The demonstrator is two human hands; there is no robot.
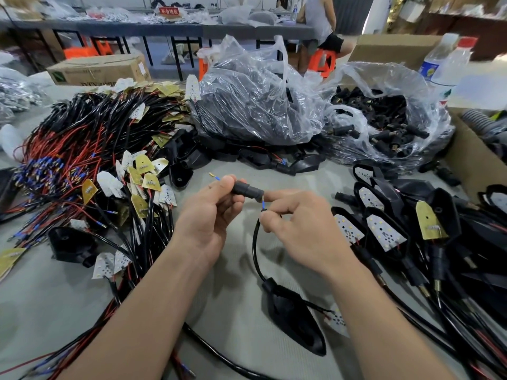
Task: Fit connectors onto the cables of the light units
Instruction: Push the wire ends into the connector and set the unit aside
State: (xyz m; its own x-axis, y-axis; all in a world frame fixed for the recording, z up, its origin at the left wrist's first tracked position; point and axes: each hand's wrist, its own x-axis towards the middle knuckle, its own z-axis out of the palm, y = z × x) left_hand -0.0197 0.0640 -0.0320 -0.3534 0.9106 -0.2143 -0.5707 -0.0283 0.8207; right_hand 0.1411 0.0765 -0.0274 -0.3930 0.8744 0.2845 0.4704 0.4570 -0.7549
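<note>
Table (233, 286): black light unit (293, 319) lies near body. Cable (255, 250) curves up to right hand (299, 218); its fingers pinch cable end. Left hand (211, 212): fingers clamped on connector (247, 189), held up, long way left-right. Blue wire tip (263, 205) points up at connector's right end. Next push probably up-left.

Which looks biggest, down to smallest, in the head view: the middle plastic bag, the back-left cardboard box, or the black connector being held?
1. plastic bag
2. cardboard box
3. black connector, smallest though nearest the camera.
</note>
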